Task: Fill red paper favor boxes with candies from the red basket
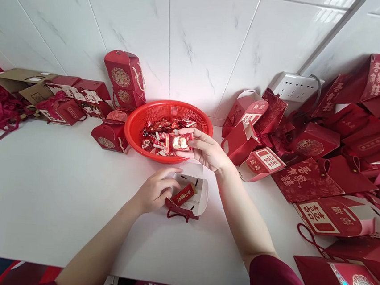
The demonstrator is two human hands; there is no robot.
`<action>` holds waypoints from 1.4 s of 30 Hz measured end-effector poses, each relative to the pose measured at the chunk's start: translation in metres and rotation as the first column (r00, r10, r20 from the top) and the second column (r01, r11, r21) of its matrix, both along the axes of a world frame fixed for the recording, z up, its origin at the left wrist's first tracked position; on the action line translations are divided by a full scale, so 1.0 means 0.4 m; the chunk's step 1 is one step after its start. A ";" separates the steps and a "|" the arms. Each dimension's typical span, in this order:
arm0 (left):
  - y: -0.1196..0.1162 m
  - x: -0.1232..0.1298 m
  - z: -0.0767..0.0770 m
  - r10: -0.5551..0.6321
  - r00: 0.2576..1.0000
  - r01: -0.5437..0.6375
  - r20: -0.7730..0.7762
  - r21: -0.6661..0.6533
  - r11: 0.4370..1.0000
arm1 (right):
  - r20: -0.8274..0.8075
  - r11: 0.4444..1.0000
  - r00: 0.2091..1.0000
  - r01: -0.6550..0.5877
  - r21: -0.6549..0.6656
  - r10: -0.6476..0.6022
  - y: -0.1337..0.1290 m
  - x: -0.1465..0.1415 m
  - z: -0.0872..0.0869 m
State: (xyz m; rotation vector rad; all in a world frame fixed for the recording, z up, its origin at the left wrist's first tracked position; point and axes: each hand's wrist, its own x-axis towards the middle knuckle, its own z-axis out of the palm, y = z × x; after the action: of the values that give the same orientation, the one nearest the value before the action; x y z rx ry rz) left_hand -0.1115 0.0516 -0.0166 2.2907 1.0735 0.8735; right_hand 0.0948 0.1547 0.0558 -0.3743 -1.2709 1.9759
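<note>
Your right hand (205, 150) pinches a red wrapped candy (180, 142) above the near side of the red basket (179, 110). Your left hand (157, 187) is loosely curled at the open box's (201, 197) 9 o'clock edge; can't tell whether it grips. Inside that box, a small red packet (184, 194) lies slanted. From the box: basket at 11, holding wrapped sweets (159, 136); red gift boxes (110, 137) at 10; more cartons (307, 176) from 1 to 4, all on the white tabletop (70, 202).

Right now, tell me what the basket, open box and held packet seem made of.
Basket: likely plastic, slightly glossy, with a perforated wall.
Open box: probably smooth card: thin walls, cut slots.
Held packet: film or foil, shiny with glare.
</note>
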 end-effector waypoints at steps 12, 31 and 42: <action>0.010 -0.003 -0.021 -0.054 0.996 0.055 0.069 -0.018 0.998 | -0.042 0.987 0.999 -0.022 0.158 0.029 -0.147 0.118 0.103; 0.009 -0.002 -0.021 -0.028 0.999 0.028 0.027 0.013 1.000 | 0.242 0.881 0.969 -0.065 0.468 -0.056 -0.154 0.140 0.115; -0.005 0.005 0.009 0.011 0.998 -0.008 -0.061 0.054 0.999 | 0.604 0.640 0.735 -0.309 0.704 -0.309 -0.122 0.110 0.133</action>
State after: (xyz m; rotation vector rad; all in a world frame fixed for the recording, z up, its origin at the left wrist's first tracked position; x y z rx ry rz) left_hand -0.1096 0.0497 -0.0128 2.3724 1.0999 0.8506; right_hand 0.1388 0.1059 0.1091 -0.6850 -2.4555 1.0558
